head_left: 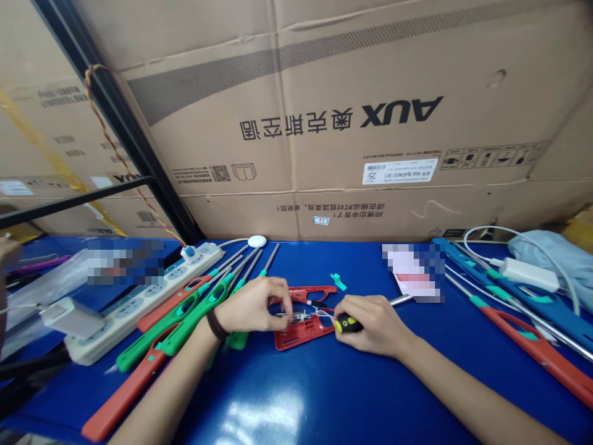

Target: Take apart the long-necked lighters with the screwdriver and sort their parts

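Note:
My left hand (pixel 252 306) pinches a small metal part with thin white wires (pixel 291 316) between its fingertips, just above an open red plastic lighter housing (pixel 301 334). A black band circles that wrist. My right hand (pixel 370 324) grips a black-and-yellow screwdriver handle (pixel 347 322), and a metal shaft (pixel 401 301) shows past the hand. A small teal plastic piece (pixel 338 282) lies beyond the housing. Green and red long-nosed lighters (pixel 194 309) fan out to the left of my left hand.
A white power strip (pixel 143 303) lies at left, and more red and blue long lighters (pixel 532 334) lie at right. Pixelated patches hide items on the blue table (pixel 324 408). Large cardboard cartons (pixel 324 123) and a black metal frame (pixel 111 111) stand behind.

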{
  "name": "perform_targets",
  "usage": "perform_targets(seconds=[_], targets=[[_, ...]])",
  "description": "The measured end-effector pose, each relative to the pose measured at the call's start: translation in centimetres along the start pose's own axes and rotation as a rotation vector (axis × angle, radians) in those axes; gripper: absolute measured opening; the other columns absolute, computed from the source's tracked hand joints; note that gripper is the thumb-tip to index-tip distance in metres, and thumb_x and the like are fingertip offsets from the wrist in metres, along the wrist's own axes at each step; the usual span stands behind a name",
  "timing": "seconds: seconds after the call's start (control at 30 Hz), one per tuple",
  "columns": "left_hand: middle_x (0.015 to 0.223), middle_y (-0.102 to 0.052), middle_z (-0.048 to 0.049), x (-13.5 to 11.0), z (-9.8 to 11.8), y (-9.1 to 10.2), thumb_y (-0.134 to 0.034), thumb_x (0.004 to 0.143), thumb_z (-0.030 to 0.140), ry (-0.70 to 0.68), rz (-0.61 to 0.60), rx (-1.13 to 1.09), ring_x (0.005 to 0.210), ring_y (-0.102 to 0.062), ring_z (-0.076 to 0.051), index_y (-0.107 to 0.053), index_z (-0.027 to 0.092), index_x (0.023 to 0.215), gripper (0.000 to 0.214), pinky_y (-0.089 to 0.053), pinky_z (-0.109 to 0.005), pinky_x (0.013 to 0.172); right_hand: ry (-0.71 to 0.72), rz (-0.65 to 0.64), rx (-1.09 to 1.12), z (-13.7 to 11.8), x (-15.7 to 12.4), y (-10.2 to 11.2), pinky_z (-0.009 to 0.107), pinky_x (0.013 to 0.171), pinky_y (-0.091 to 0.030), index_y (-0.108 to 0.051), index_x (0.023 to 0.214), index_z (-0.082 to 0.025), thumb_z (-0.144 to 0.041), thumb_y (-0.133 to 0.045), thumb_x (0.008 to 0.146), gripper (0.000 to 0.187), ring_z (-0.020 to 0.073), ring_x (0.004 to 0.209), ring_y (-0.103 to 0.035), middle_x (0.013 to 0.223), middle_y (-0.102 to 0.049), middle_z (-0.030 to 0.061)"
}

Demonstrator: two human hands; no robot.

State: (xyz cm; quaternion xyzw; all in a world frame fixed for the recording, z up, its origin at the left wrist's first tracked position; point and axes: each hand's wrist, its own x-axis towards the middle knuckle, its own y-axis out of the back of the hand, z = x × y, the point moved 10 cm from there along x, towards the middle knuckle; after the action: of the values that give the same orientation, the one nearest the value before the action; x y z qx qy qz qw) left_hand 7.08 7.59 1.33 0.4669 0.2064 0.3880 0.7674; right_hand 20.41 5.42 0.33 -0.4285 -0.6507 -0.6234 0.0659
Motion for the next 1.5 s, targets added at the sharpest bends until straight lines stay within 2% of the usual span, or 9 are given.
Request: perform_targets(seconds=[0.1,0.27,0.5,0.73,0.93,1.07,1.2,1.33,1.5], targets=[[0.072,-0.068,0.0021,-0.5,-0.7,-1.2,-0.065,0.069,0.013,0.024,-0.161,-0.083,0.067,-0.061,-0.012,-0.074,0.021,0.075,0.013,-0.045,-0.019,0.064,-0.014,-0.007,0.002,0.3,-0.1,-0.2,0.022,0.054,-0.039,-0.057,0.077,-0.021,-0.016,-0.058,0.072,0.007,0.0118,0.057,-0.059,0.069,-0.066,-0.0025],[0.072,-0.071,0.0025,-0.6,-1.3,-1.7,-0.065,0.069,0.016,0.097,-0.202,-0.053,0.064,-0.063,-0.012,-0.075,0.022,0.075,0.013,-0.044,-0.019,0.062,-0.029,-0.008,-0.003,0.5,-0.3,-0.3,0.022,0.054,-0.038,-0.057,0.077,-0.021,-0.018,-0.058,0.073,0.006,0.0114,0.057,-0.059,0.069,-0.065,-0.0031],[0.069,-0.07,0.0029,-0.6,-0.7,-1.6,-0.066,0.063,0.014,0.132,-0.162,0.09,0.063,-0.062,-0.013,-0.073,0.021,0.068,0.011,-0.043,-0.02,0.062,-0.003,-0.014,0.023,0.1,-0.1,-0.3,0.022,0.054,-0.039,-0.057,0.078,-0.021,-0.016,-0.058,0.071,0.009,0.0119,0.058,-0.061,0.071,-0.067,-0.0028],[0.071,-0.068,0.0005,0.1,-0.8,1.2,-0.066,0.072,0.019,0.052,0.063,0.081,0.069,-0.059,-0.013,-0.073,0.02,0.071,0.007,-0.043,-0.021,0.067,-0.025,-0.029,0.013,0.4,0.0,-0.4,0.023,0.053,-0.039,-0.057,0.076,-0.021,-0.017,-0.057,0.072,0.006,0.0117,0.055,-0.059,0.068,-0.065,-0.003],[0.074,-0.069,-0.0018,0.5,-1.8,0.9,-0.062,0.081,0.027,0.013,0.067,0.044,0.069,-0.06,-0.014,-0.074,0.02,0.081,0.013,-0.044,-0.023,0.067,-0.014,-0.073,0.025,0.1,0.2,-0.5,0.023,0.054,-0.041,-0.058,0.078,-0.021,-0.017,-0.056,0.073,0.006,0.0129,0.059,-0.061,0.072,-0.067,-0.0014],[0.074,-0.068,-0.003,0.5,-1.1,2.0,-0.06,0.085,0.032,-0.001,0.192,-0.012,0.068,-0.059,-0.014,-0.072,0.018,0.084,0.019,-0.044,-0.024,0.066,0.015,-0.058,0.034,-0.3,0.2,-0.5,0.023,0.055,-0.043,-0.06,0.08,-0.02,-0.016,-0.055,0.076,0.008,0.013,0.061,-0.062,0.074,-0.068,-0.0009],[0.078,-0.067,-0.0019,0.9,1.4,0.4,-0.071,0.075,0.041,-0.092,0.151,-0.033,0.073,-0.059,-0.014,-0.069,0.018,0.079,0.023,-0.045,-0.024,0.069,-0.012,0.009,0.08,-0.1,0.3,0.6,0.022,0.06,-0.046,-0.063,0.091,-0.02,-0.018,-0.057,0.08,0.013,0.0129,0.07,-0.065,0.084,-0.071,0.0008],[0.083,-0.065,-0.001,1.2,2.9,-1.7,-0.072,0.071,0.05,-0.12,0.113,0.078,0.08,-0.058,-0.017,-0.066,0.021,0.09,0.035,-0.044,-0.027,0.072,-0.174,0.102,0.076,2.5,0.3,3.4,0.024,0.065,-0.048,-0.065,0.093,-0.02,-0.023,-0.054,0.086,0.014,0.0139,0.072,-0.065,0.085,-0.07,0.0034],[0.096,-0.063,-0.0027,1.3,3.1,-2.4,-0.07,0.072,0.046,-0.104,0.101,0.158,0.088,-0.058,-0.02,-0.061,0.022,0.1,0.038,-0.047,-0.03,0.075,-0.333,-0.17,0.116,5.6,-0.1,3.7,0.028,0.067,-0.048,-0.068,0.081,-0.023,-0.035,-0.059,0.083,0.016,0.0173,0.071,-0.064,0.081,-0.069,0.0028]])
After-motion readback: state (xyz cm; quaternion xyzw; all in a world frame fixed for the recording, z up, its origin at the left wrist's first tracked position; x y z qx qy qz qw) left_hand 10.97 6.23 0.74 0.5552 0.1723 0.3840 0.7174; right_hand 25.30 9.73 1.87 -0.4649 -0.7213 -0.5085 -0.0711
